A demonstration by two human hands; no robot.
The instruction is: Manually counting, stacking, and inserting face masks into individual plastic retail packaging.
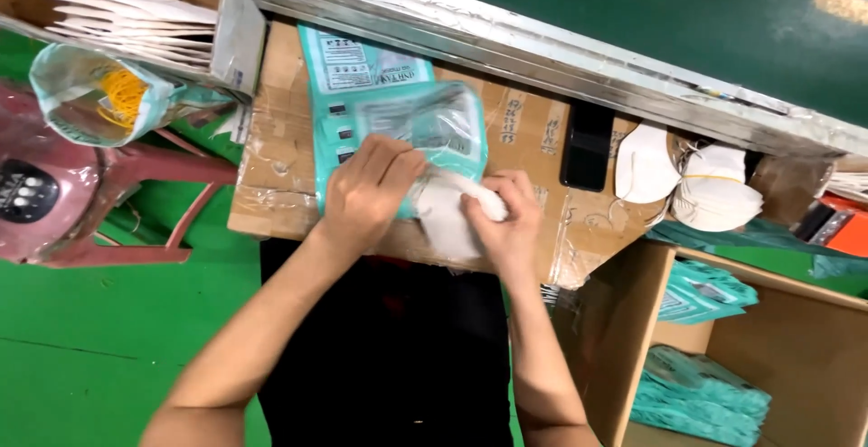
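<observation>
On the cardboard, both hands' fingers point(384, 162) clamp: left the teal pouch point(434, 126), right the white mask point(448, 216).

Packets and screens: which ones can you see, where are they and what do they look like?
Teal pouch: on the cardboard top, under both hands, clear window.
Flat teal packet: lying beneath it, white label patches.
Teal packets: stacked in the box, lower right.
Black phone: dark screen, by the white masks.
</observation>
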